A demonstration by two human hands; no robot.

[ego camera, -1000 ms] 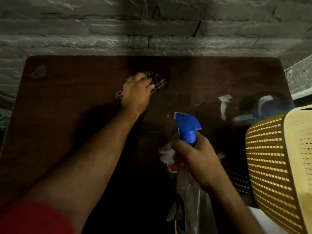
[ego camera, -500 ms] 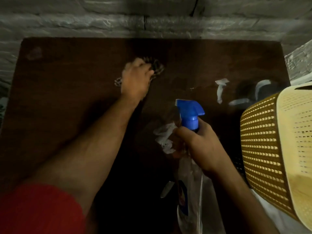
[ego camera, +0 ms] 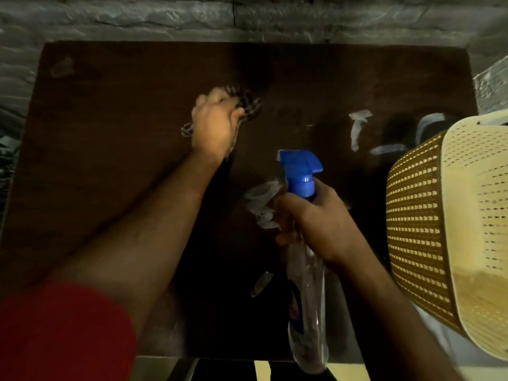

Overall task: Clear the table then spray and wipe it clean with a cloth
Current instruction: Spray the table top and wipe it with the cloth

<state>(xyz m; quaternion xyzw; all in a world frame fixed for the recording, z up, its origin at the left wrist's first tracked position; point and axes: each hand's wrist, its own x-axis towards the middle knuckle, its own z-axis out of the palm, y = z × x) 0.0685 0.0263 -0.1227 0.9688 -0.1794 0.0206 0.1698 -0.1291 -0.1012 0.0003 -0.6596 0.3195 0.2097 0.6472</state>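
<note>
While the left hand point(ego camera: 215, 127) presses the checked cloth point(ego camera: 248, 105) against the dark table point(ego camera: 110, 138), its fingers bunched round the fabric, it sits almost where it was a second ago — only nudged a little, blurred with rubbing, so the wiping is working over one patch just beyond the centre rather than travelling. The right hand point(ego camera: 316, 224) has kept its grip on the neck of the spray bottle point(ego camera: 305, 259), fingers wrapped below the blue trigger head point(ego camera: 299, 166), and has drifted slightly toward the middle; the bottle hangs near the front edge, nozzle pointing left over the wood. I judge the clearing done and the job in its wipe stage, with much of the surface not yet covered.

Pale glints point(ego camera: 360, 125) lie on the right side of the top — wet streaks or reflections, I cannot say which — and another pale patch point(ego camera: 261, 204) shows just left of the bottle. The far edge runs against a grey stone wall point(ego camera: 165, 15), so strokes there end short. A yellow woven basket point(ego camera: 450, 229) crowds the right edge, overhanging it from this angle. Leftward the board is open to its rim, the easiest room for long passes.
</note>
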